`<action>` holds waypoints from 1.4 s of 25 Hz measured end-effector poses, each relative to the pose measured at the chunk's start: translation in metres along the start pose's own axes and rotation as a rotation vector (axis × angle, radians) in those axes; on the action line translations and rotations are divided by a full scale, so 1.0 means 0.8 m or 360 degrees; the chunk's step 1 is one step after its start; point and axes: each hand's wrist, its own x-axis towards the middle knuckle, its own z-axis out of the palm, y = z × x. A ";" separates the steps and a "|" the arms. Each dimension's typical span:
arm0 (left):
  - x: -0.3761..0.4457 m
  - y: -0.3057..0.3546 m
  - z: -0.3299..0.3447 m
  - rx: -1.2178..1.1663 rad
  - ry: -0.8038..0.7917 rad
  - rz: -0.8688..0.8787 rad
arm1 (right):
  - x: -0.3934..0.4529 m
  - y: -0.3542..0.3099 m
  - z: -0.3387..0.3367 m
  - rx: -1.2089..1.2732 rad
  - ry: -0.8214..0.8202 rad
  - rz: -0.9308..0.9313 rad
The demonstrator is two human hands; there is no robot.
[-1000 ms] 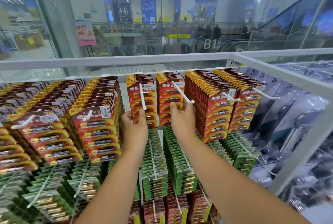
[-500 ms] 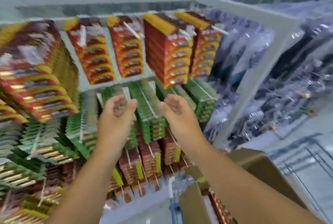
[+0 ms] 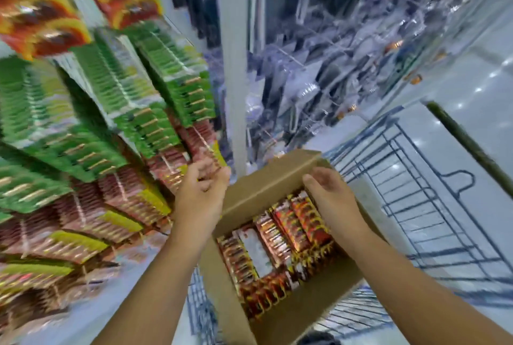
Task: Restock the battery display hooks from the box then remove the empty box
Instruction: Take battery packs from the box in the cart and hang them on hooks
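An open cardboard box [image 3: 291, 317] sits low at centre right, filled with several red-and-yellow battery packs [image 3: 277, 250]. My right hand [image 3: 330, 194] hovers over the box's far right side, fingers loosely bent and holding nothing. My left hand [image 3: 201, 189] hangs just left of the box's far rim, fingers loosely curled and empty. The battery display [image 3: 111, 111] fills the left side with red, green and pink packs on hooks. The picture is blurred by motion.
The box rests on a wire trolley [image 3: 433, 205] standing on a pale glossy floor [image 3: 472, 72]. A white upright post [image 3: 236, 67] ends the battery display. Beyond it hang dark goods in clear plastic bags [image 3: 333, 39].
My view swung down and to the right from the top hooks to the box. Both hands dropped from the red packs on the top row to the box.
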 end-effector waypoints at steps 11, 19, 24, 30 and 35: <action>0.000 -0.186 0.254 0.0374 -0.0142 -0.0701 | 0.140 0.232 -0.028 -0.0599 -0.0148 0.0408; 0.040 -0.330 0.362 0.0523 -0.0244 -0.0956 | 0.198 0.340 0.032 -0.1063 -0.0104 0.0391; 0.061 -0.363 0.401 0.0556 -0.0155 -0.0957 | 0.225 0.370 0.061 -0.1174 -0.0077 0.0416; 0.059 -0.383 0.395 0.0533 -0.0188 -0.0922 | 0.229 0.387 0.072 -0.1498 0.0001 0.0336; 0.047 -0.385 0.357 0.0225 -0.0372 -0.0910 | 0.230 0.367 0.064 -0.0638 -0.0067 0.0562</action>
